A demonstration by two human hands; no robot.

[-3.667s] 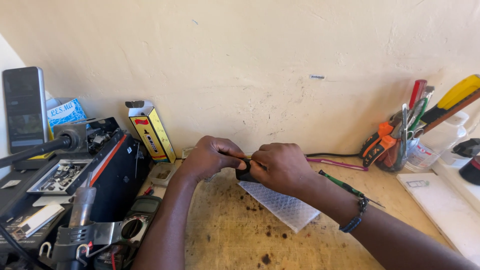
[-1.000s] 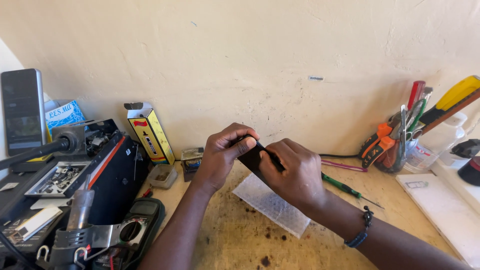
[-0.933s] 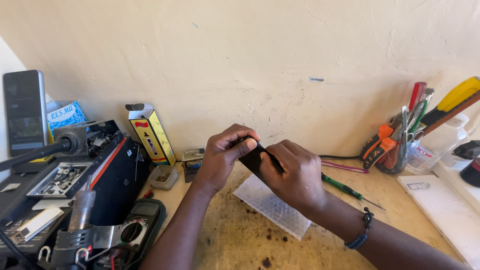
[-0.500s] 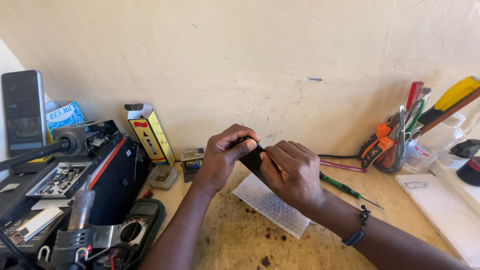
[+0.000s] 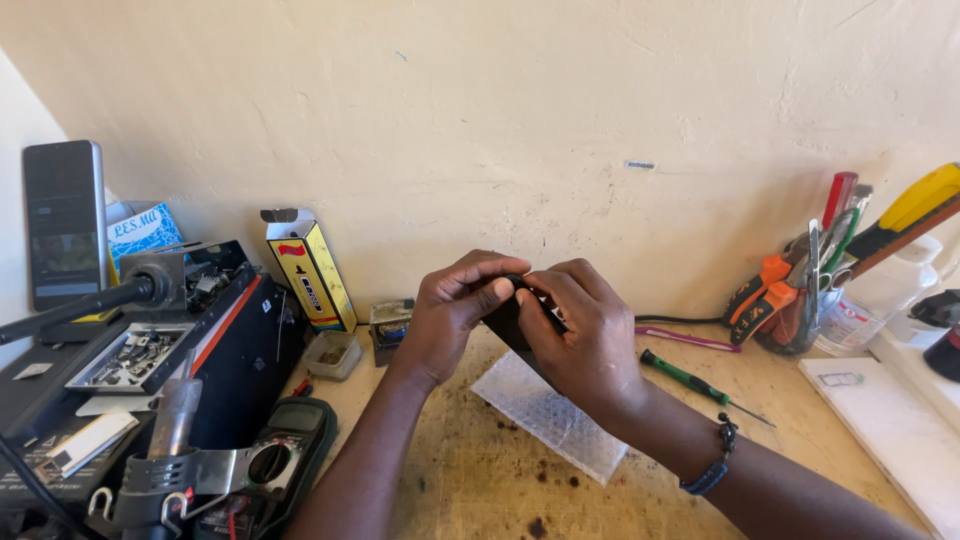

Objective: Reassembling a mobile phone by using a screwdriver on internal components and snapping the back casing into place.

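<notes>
Black and flat, the small device (image 5: 507, 318) sits pinched between both hands above the middle of the wooden workbench (image 5: 470, 480), raised clear of the sheet of bubble wrap (image 5: 545, 415) that lies on the bench directly beneath it. The left hand (image 5: 452, 320) curls around its left edge with fingertips pressed on the top, and the right hand (image 5: 580, 335) closes over its right side, thumb and forefinger meeting at the upper edge; both hands are clasped on it, and most of its body is hidden behind the fingers. From what shows, it looks light, thin and rigid, probably a smooth casing that could slip, and likely fragile if bent or dropped, so the edges seem the safest place to hold rather than the flat faces. A green-handled screwdriver (image 5: 690, 380) lies just to the right of the right wrist, which wears a dark bracelet (image 5: 712, 468). Further right a holder of pliers and tools (image 5: 800, 290) stands against the wall. To the left are a yellow box (image 5: 310, 270), a multimeter (image 5: 280, 460) and a dark equipment case (image 5: 200, 350).
</notes>
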